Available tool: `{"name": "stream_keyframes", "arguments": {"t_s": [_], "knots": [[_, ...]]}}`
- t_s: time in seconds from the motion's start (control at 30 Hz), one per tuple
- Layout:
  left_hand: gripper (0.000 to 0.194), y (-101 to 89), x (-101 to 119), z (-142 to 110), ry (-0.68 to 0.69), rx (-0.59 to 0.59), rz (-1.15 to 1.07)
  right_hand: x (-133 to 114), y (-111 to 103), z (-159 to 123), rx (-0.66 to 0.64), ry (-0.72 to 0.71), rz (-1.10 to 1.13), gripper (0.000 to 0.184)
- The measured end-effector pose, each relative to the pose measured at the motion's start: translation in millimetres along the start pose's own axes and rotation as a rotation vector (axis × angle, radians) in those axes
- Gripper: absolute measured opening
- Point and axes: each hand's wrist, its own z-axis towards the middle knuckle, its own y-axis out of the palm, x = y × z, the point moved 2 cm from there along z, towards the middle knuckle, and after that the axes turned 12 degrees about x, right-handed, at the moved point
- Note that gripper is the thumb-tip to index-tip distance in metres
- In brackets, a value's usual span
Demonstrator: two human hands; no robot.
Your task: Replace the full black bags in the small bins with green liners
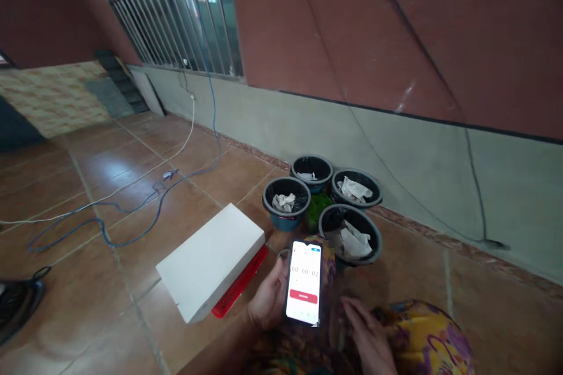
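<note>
My left hand (271, 296) is closed around a smartphone (303, 281), held upright in front of me. Its bright screen shows a timer with "00 00 02" and a red button below. To the right of the phone, my right hand (367, 331) hovers low over the yellow patterned cloth (431, 334) on my lap. Its fingers are stretched out, somewhat blurred, and nothing shows in them. Just beyond the phone stand several dark-lined buckets, the nearest bucket (328, 231) having crumpled white cloth or paper (355, 241) inside.
A long white box (213, 255) lies on the tiled floor at left, with a red strip-like object (241, 284) along its side. Something green (317, 210) sits between the buckets. Blue cable (153, 220) and white cable (145, 173) trail across the floor. A dark iron-like object (20, 304) is at far left.
</note>
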Motion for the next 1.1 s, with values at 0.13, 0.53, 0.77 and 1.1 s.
{"name": "stream_keyframes", "arguments": {"t_s": [0.13, 0.53, 0.77, 1.1], "knots": [[0.061, -27.2, 25.8, -12.1, 0.098, 0.062, -0.047, -58.4, 35.6, -9.0, -0.167, -0.098, 0.014, 0.063], [0.062, -132.4, 74.1, -43.3, 0.333, 0.478, -0.186, -40.0, 212.4, -30.0, -0.650, 0.242, -0.300, 0.071], [0.066, -177.0, 77.1, -33.2, 0.297, 0.601, -0.219, -2.3, 246.1, -42.2, -0.752, 0.479, -0.282, 0.068], [0.066, -201.8, 83.3, -12.4, 0.230, 0.757, -0.194, 22.6, 269.0, -34.6, -0.734, 0.578, -0.140, 0.049]]}}
